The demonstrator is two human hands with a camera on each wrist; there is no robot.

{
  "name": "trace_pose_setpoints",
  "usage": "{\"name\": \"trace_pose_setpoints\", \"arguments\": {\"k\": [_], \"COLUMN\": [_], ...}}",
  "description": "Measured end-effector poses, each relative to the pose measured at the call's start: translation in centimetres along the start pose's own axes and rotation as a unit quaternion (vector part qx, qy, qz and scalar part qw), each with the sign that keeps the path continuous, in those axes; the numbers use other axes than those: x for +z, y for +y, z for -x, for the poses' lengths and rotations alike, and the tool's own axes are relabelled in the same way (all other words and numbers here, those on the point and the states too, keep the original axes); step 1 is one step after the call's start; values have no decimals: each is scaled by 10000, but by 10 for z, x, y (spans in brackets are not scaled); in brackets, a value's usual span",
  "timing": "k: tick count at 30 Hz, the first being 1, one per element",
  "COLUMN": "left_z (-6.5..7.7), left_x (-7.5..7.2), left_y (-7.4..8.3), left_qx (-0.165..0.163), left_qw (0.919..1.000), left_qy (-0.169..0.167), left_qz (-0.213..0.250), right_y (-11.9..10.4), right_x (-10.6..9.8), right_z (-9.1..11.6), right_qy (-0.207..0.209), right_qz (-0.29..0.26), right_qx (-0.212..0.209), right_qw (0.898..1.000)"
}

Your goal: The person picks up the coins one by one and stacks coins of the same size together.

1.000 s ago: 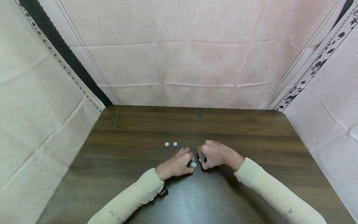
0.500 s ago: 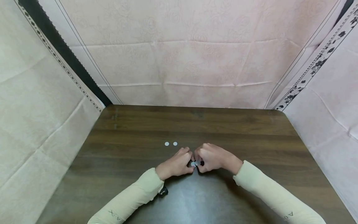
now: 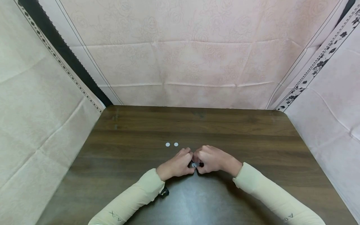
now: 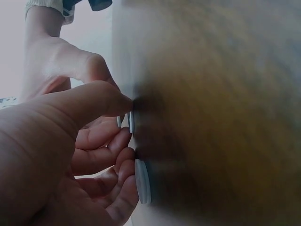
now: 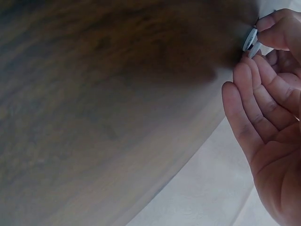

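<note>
Small white round discs are the objects here. My left hand [image 3: 175, 165] rests on the table, thumb and index finger pinching the edges of one disc [image 5: 249, 39] that lies at the tabletop. Just above it, my right hand [image 3: 216, 158] pinches a second disc [image 3: 197, 164] between thumb and fingers. That one is tilted in the right wrist view and overlaps the lower disc in the head view. Whether the two touch, I cannot tell. The hands meet at their fingertips, which partly hide both discs.
Two more white discs, a left one [image 3: 167, 144] and a right one [image 3: 176, 144], lie side by side beyond my left hand. The dark wooden table [image 3: 135, 125] ends at a pale patterned cloth [image 3: 180, 72] behind, with cloth at both sides too.
My right hand has moved left and slightly nearer, bringing its disc over the one at my left hand. The left hand and the two far discs have stayed put.
</note>
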State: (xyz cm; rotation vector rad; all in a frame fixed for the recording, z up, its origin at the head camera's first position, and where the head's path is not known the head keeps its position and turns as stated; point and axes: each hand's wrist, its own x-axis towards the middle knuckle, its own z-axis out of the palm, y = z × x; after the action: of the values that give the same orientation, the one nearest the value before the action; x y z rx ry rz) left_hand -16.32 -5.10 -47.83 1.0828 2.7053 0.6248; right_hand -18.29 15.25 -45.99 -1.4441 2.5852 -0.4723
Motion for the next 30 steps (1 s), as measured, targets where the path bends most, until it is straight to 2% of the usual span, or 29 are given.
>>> {"name": "trace_pose_setpoints", "arguments": {"k": [5,13,30], "left_z": [0,0,-1], "left_x": [-1,-1,0], "left_y": [0,-2,-5], "left_qx": [4,-1,94], "left_qw": [10000,10000,9999], "left_qy": [-27,-81,-55], "left_qz": [14,58,63], "right_y": [-1,-1,0], "right_x": [0,1,1], "right_z": [0,-2,-1], "right_qy": [-28,51,-90], "right_qz": [10,4,-41], "right_qx": [68,-46,-2], "right_qw": [10000,10000,10000]}}
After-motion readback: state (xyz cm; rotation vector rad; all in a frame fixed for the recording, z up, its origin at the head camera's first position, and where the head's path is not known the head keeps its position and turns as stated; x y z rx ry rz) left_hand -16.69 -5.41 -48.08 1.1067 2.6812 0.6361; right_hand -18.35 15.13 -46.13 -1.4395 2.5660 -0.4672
